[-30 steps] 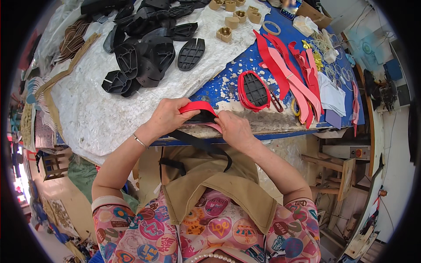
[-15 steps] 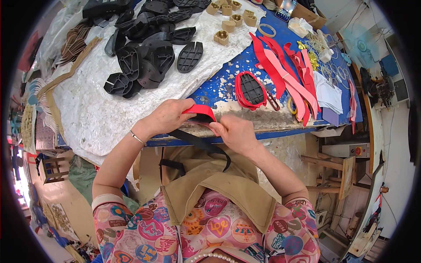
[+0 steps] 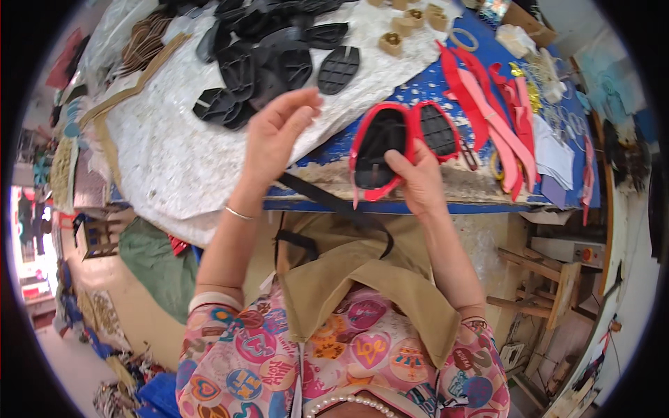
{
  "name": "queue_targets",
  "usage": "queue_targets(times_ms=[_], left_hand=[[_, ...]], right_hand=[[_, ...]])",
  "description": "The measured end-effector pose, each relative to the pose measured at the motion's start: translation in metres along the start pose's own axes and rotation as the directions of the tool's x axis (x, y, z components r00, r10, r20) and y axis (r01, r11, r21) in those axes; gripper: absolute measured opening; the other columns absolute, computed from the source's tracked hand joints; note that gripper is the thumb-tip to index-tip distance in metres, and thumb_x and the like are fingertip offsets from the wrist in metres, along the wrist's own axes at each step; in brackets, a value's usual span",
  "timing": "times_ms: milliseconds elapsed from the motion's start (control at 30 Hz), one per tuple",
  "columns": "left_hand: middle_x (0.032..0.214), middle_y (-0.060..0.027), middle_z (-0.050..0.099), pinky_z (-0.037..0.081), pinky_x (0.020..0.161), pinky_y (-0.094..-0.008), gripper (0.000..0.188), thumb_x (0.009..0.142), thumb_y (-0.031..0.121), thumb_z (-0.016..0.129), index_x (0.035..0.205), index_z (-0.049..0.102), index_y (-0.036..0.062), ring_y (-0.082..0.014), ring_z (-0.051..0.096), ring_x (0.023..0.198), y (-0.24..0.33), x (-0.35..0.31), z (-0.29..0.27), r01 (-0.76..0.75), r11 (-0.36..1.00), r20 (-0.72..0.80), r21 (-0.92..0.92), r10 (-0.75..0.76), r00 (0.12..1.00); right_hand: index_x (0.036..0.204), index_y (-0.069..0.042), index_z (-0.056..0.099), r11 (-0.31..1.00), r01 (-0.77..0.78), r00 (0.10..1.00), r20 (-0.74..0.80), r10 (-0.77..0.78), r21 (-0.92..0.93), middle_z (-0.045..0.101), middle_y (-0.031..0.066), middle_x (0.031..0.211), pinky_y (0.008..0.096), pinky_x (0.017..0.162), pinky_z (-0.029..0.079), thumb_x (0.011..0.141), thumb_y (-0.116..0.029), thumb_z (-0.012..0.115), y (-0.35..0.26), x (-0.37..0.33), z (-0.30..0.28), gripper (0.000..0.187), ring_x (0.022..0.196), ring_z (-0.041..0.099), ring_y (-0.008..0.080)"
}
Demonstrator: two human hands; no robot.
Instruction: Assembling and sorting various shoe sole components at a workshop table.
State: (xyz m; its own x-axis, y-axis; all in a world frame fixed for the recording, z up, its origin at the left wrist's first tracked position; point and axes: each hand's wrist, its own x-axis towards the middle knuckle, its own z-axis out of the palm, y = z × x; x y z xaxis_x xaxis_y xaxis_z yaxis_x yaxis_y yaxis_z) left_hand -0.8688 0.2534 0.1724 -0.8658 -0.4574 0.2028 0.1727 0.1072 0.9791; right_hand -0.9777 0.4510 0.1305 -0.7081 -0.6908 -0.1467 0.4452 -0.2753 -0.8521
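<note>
In my right hand [image 3: 420, 180] is a black shoe-sole piece [image 3: 382, 136] with a red strip round its edge. It is tilted so its hollow black inside shows, my thumb resting over the near rim. A short loose end of the strip hangs below it. My left hand [image 3: 277, 136] is raised over the white sheet, fingers apart and holding nothing. Just right of the held piece lies a second red-edged black sole piece [image 3: 439, 131] on the blue table. A lone black sole [image 3: 339, 70] rests beyond my left hand, beside a heap of black soles [image 3: 268, 66].
Red strips [image 3: 463, 87] and pink strips [image 3: 500, 129] lie at the right, near a small dark red tool [image 3: 468, 155] and a yellow ring-shaped handle [image 3: 496, 166]. Tan blocks [image 3: 391, 44] and a tape roll [image 3: 464, 40] are farther back. A white sheet [image 3: 164, 132] covers the left side.
My left hand has let go of the red-edged sole piece and lifted up and away. My right hand has swung it forward and right, turning its inside into view.
</note>
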Motion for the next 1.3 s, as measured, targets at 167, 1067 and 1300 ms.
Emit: queue_targets(times_ms=[167, 1067, 1300], left_hand=[[0.098, -0.0107, 0.065, 0.047, 0.080, -0.0267, 0.026, 0.092, 0.013, 0.048, 0.113, 0.055, -0.0024, -0.0151, 0.060, 0.090, -0.025, -0.048, 0.022, 0.150, 0.989, -0.088, 0.000, -0.150, 0.985], [0.074, -0.0113, 0.054, 0.045, 0.061, -0.0356, 0.057, 0.065, -0.008, 0.051, 0.121, 0.048, 0.0008, -0.0277, 0.054, 0.064, 0.000, -0.100, 0.023, -0.359, 0.543, 0.447, 0.759, -0.033, 0.894], [0.077, -0.0113, 0.060, 0.048, 0.059, -0.0324, 0.040, 0.075, -0.006, 0.050, 0.114, 0.052, 0.0000, -0.0257, 0.059, 0.065, -0.019, -0.110, 0.037, -0.218, 0.573, 0.272, 0.790, -0.008, 0.962]], right_hand=[[0.113, -0.001, 0.049, 0.997, 0.044, 0.999, -0.034, -0.042, 0.066, 0.060, 0.0055, 0.101, 0.0260, 0.077, 0.048, 0.078, -0.007, 0.068, -0.005, -0.001, 0.016, 0.040, 0.087, 0.058, 0.0117], [0.099, 0.004, 0.060, 0.965, 0.044, 0.999, 0.036, -0.035, -0.259, 0.064, 0.0053, 0.085, 0.0228, 0.067, 0.048, 0.075, -0.006, 0.067, -0.009, -0.001, 0.020, 0.027, 0.072, 0.057, 0.0085], [0.095, 0.004, 0.061, 0.977, -0.003, 0.999, -0.050, -0.007, -0.213, 0.064, 0.0043, 0.080, 0.0222, 0.063, 0.047, 0.076, -0.005, 0.066, -0.004, 0.002, 0.025, 0.022, 0.069, 0.056, 0.0076]])
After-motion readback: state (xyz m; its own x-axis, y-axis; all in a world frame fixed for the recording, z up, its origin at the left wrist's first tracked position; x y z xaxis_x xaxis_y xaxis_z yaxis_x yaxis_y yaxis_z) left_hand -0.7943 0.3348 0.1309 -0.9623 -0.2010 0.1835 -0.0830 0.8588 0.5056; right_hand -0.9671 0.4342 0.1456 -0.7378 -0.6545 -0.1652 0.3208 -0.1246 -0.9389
